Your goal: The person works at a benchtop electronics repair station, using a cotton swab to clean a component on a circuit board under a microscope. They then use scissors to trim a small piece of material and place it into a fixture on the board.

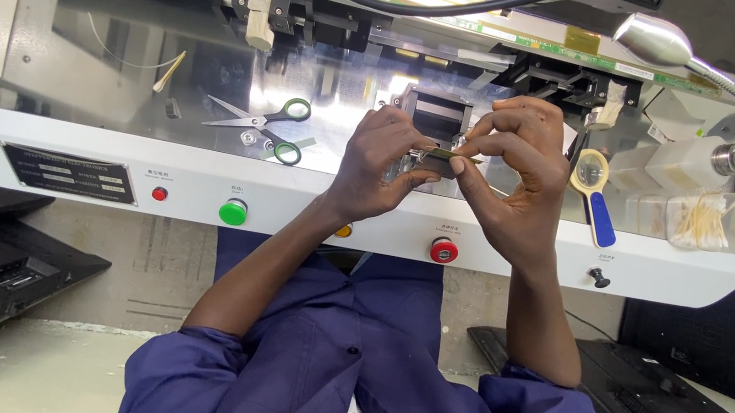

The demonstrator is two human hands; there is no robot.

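Note:
My left hand [378,166] and my right hand [516,173] meet over the shiny metal work surface [121,105] of a white machine. Together they pinch a small thin strip-like part [443,155], the fingertips of both hands closed on its ends. Just behind the part stands a small metal fixture block [438,111], partly hidden by my fingers. Both forearms come up from dark blue sleeves at the bottom of the view.
Green-handled scissors [271,124] lie left of my hands, a cotton swab [169,70] farther left. A yellow-and-blue magnifier [595,188] and a clear box of swabs [698,219] sit on the right. Coloured buttons [233,212] line the white front panel [42,146]. A gooseneck lamp [658,40] hangs above.

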